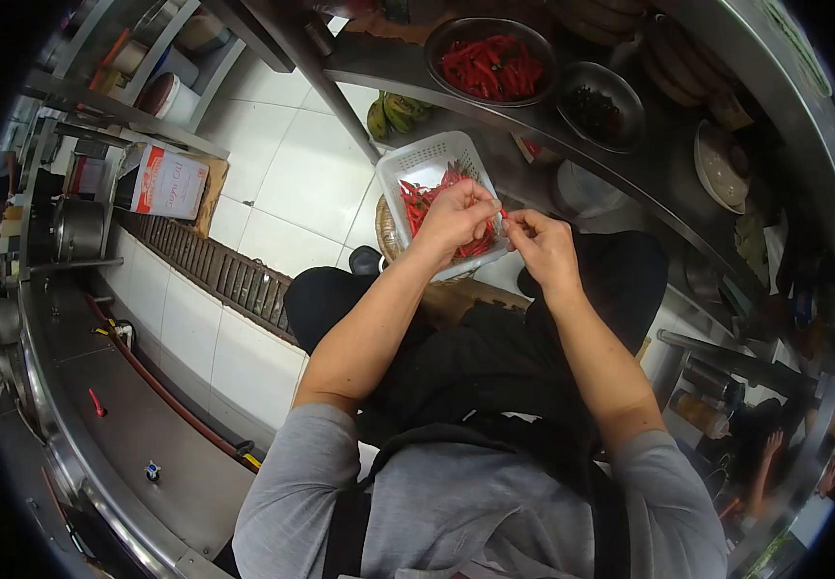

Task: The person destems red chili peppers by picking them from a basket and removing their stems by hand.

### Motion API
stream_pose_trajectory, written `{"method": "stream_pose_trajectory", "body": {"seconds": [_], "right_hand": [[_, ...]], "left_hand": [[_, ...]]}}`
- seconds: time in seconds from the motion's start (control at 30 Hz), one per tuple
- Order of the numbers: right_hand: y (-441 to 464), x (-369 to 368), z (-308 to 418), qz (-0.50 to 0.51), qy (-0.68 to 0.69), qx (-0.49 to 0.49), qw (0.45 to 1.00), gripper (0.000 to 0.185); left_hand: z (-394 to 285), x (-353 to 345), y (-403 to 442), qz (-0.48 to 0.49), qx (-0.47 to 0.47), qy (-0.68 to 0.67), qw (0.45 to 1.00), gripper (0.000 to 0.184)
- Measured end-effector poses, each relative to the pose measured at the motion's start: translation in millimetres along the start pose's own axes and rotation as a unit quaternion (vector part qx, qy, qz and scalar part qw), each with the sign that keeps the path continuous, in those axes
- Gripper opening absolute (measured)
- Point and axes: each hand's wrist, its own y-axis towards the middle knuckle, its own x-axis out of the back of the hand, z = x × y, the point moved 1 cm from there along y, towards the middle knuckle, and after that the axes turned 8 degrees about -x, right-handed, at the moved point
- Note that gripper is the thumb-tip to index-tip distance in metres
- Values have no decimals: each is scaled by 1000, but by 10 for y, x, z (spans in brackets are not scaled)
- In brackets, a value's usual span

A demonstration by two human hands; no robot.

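Both hands meet above a white perforated basket that holds many red chilies. A small red chili shows between the fingertips. My left hand comes in over the basket with its fingers closed on the chili. From the other side, my right hand pinches at the chili's near end with thumb and forefinger. Under the basket, the rim of a woven basket shows. On the shelf above, a metal bowl holds more red chilies.
A second metal bowl with dark pieces and a patterned bowl stand on the shelf. Green bananas lie behind the basket. A labelled tin stands at the left beside a floor grate. Another person's arm shows at lower right.
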Motion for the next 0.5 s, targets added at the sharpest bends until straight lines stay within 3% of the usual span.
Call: {"method": "stream_pose_trajectory", "body": {"seconds": [0.23, 0.33, 0.43, 0.5], "right_hand": [[-9, 24, 64, 10, 28, 7, 1000, 18], [-26, 4, 113, 15, 32, 27, 999, 15], [-31, 26, 129, 23, 34, 55, 998, 13], [-7, 165, 153, -26, -24, 125, 991, 12]], "left_hand": [[-27, -40, 45, 7, -33, -12, 999, 11], [-65, -2, 38, 5, -1, -40, 999, 12], [-55, 66, 73, 19, 21, -84, 996, 10], [-94, 109, 101, -30, -3, -174, 984, 8]]}}
